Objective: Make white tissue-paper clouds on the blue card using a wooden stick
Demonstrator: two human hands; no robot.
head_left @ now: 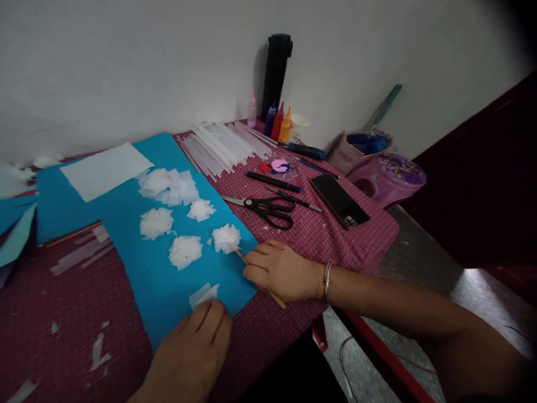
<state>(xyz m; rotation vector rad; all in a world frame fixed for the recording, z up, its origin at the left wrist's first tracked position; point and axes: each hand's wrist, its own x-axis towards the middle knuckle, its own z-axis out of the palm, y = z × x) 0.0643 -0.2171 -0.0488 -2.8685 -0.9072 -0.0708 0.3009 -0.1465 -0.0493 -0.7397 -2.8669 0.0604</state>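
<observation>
A blue sheet of card [142, 291] carries several fluffy white tufts built of small paper squares. My right hand [285, 271] is closed around a thin wooden stick [277, 300], whose far end touches the edge of the rightmost paper tuft [226, 238]. Near the front of the card, my left hand [195, 347] has its fingers bent together on thin white paper squares [203, 295]. The fingertips of that hand are partly hidden. Other tufts include a round one [185, 252] and a larger heap of loose squares [170, 186].
Black-handled scissors [268, 210], a black marker [273, 182] and a phone [339, 200] lie on the checked cloth [201, 369]. Behind are white paper strips [226, 148] and paint bottles [277, 124]. A white sheet [107, 170] rests on the card; pencils [73, 234] lie left.
</observation>
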